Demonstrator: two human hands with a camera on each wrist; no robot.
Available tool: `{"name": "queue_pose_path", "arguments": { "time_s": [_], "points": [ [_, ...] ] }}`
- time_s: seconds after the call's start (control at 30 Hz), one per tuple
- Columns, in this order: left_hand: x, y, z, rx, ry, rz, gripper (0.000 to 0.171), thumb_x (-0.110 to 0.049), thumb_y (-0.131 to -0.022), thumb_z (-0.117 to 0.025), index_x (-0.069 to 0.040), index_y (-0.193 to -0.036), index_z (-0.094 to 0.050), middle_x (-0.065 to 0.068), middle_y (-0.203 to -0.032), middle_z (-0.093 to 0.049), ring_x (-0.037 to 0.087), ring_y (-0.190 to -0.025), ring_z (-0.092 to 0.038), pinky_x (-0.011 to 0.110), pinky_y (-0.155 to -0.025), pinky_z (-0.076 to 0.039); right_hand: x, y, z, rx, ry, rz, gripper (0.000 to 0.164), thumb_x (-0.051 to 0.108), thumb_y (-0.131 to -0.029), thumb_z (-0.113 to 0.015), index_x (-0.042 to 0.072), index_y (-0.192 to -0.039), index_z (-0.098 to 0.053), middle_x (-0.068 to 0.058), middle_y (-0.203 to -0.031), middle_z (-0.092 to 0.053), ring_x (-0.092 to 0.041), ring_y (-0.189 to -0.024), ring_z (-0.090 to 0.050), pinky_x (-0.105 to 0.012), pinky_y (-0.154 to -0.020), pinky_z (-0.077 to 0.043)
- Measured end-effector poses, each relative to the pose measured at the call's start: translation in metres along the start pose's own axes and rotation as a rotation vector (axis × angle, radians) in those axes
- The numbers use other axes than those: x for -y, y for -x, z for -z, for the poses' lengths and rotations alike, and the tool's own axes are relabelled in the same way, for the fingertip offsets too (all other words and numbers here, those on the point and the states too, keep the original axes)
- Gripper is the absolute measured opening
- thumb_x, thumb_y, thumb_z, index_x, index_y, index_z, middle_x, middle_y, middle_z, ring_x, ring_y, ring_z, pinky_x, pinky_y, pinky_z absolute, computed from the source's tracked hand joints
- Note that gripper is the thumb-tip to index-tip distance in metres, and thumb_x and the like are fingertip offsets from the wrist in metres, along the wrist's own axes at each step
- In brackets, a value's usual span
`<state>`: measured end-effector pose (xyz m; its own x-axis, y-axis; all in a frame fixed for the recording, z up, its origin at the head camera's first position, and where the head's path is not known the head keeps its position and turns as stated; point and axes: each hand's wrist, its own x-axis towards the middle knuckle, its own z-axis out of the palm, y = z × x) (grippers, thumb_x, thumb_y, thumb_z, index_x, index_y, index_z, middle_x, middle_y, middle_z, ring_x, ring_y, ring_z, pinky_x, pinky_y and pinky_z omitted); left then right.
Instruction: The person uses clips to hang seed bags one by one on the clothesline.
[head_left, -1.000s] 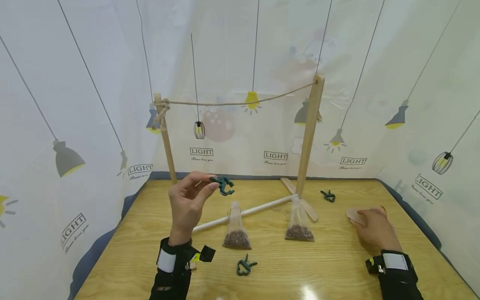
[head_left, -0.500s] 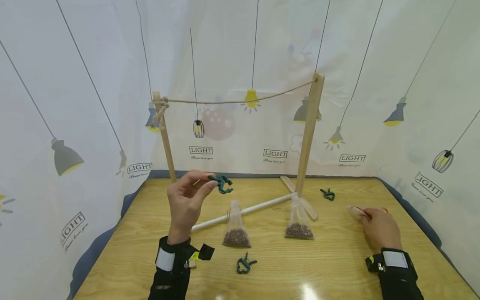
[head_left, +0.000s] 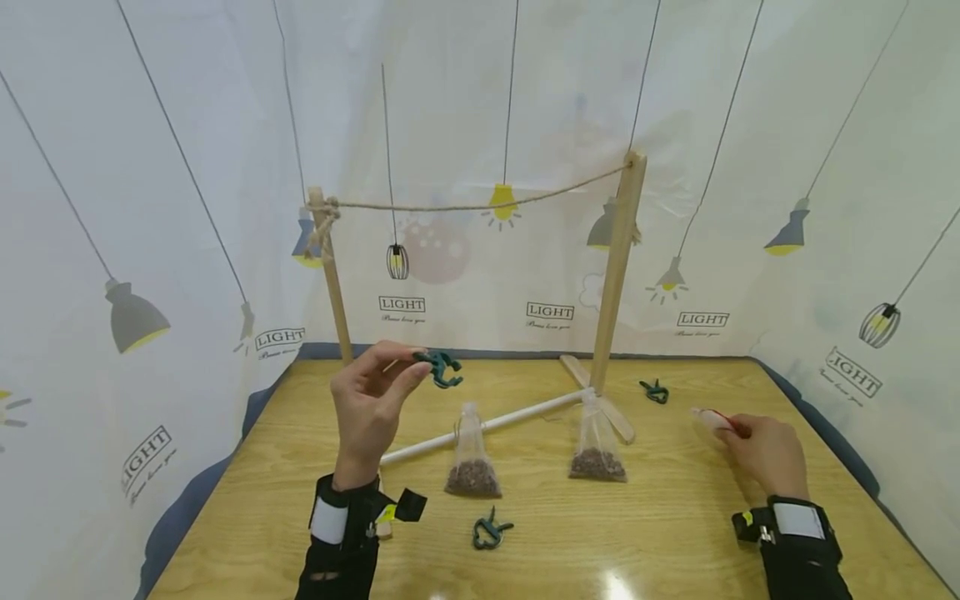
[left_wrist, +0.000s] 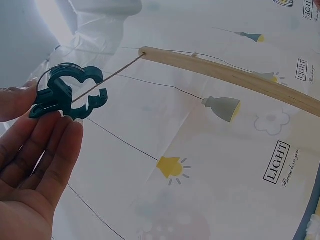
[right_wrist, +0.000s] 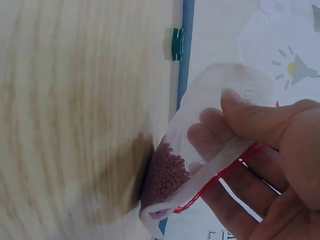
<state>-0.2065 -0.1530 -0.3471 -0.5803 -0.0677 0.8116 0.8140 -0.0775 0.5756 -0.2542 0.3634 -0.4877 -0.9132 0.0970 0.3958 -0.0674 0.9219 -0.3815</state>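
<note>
My left hand point(head_left: 363, 412) is raised over the table and pinches the handles of a dark green plastic plant clip point(left_wrist: 70, 92) between thumb and fingertips; the clip's curved jaws stand apart. On the right side, my right hand point(head_left: 772, 454) pinches a white mesh bag point(right_wrist: 210, 90) with red trim between thumb and fingers. Reddish-brown granules point(right_wrist: 165, 175) fill the bag's lower end, close to the tabletop in the right wrist view; whether it touches I cannot tell. In the head view the right hand hides most of this bag.
A twine line point(head_left: 465, 207) sags between two wooden posts, the right one point(head_left: 618, 267) taller-looking. A white rod point(head_left: 525, 415) lies low between them. Two granule-filled mesh bags point(head_left: 472, 477) stand in front. Further green clips lie near the front point(head_left: 489, 531) and back right point(head_left: 656, 392).
The right hand has turned and shifted slightly right, and its fingers now pinch the bag, showing its red trim. Holding the clip, the left hand has drifted slightly left.
</note>
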Motion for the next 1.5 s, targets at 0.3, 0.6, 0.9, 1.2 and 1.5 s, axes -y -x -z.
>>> {"name": "queue_pose_path", "arguments": {
  "time_s": [0.3, 0.6, 0.9, 1.2, 1.5],
  "points": [
    [-0.001, 0.002, 0.004, -0.024, -0.030, 0.012, 0.020, 0.003, -0.090, -0.074, 0.019, -0.097, -0.065, -0.005, -0.099, -0.074, 0.009, -0.088, -0.072, 0.027, -0.088, -0.063, 0.004, 0.003, 0.005, -0.006, -0.094, -0.048, 0.034, 0.023, -0.097, -0.072, -0.008, -0.108, -0.074, -0.027, -0.088, -0.074, -0.023, -0.063, -0.061, -0.029, -0.052, -0.042],
    [-0.003, -0.003, 0.009, -0.043, -0.052, -0.006, 0.024, 0.002, -0.091, -0.074, 0.022, -0.097, -0.062, -0.007, -0.101, -0.073, 0.007, -0.092, -0.072, 0.025, -0.090, -0.062, 0.034, -0.002, 0.019, 0.009, -0.222, -0.080, 0.043, 0.039, -0.100, -0.067, 0.001, -0.118, -0.074, -0.023, -0.103, -0.077, -0.040, -0.091, -0.071, -0.041, -0.064, -0.058],
    [-0.005, -0.003, 0.014, -0.091, -0.114, -0.010, 0.012, 0.020, -0.086, -0.067, 0.021, -0.098, -0.063, -0.010, -0.099, -0.072, 0.001, -0.086, -0.071, 0.017, -0.083, -0.061, 0.080, -0.009, 0.031, 0.016, -0.387, -0.075, 0.051, 0.045, -0.099, -0.066, 0.004, -0.130, -0.070, -0.021, -0.117, -0.075, -0.013, -0.099, -0.068, -0.009, -0.067, -0.050],
    [-0.015, -0.014, 0.017, -0.103, -0.218, -0.024, 0.009, 0.017, -0.088, -0.068, 0.017, -0.096, -0.067, -0.014, -0.095, -0.073, 0.000, -0.081, -0.071, 0.015, -0.076, -0.060, 0.136, -0.023, 0.044, 0.050, -0.523, 0.010, 0.045, 0.041, -0.100, -0.065, 0.007, -0.129, -0.071, -0.017, -0.118, -0.076, 0.006, -0.094, -0.063, -0.009, -0.072, -0.053],
    [-0.029, -0.031, 0.017, -0.116, -0.285, -0.048, 0.007, 0.013, -0.089, -0.069, 0.016, -0.095, -0.069, -0.016, -0.093, -0.072, 0.000, -0.081, -0.071, 0.016, -0.082, -0.061, 0.176, -0.040, 0.049, 0.158, -0.801, 0.078, 0.042, 0.033, -0.101, -0.067, 0.006, -0.133, -0.068, 0.011, -0.102, -0.078, 0.003, -0.089, -0.071, -0.016, -0.070, -0.057]
  ]
}}
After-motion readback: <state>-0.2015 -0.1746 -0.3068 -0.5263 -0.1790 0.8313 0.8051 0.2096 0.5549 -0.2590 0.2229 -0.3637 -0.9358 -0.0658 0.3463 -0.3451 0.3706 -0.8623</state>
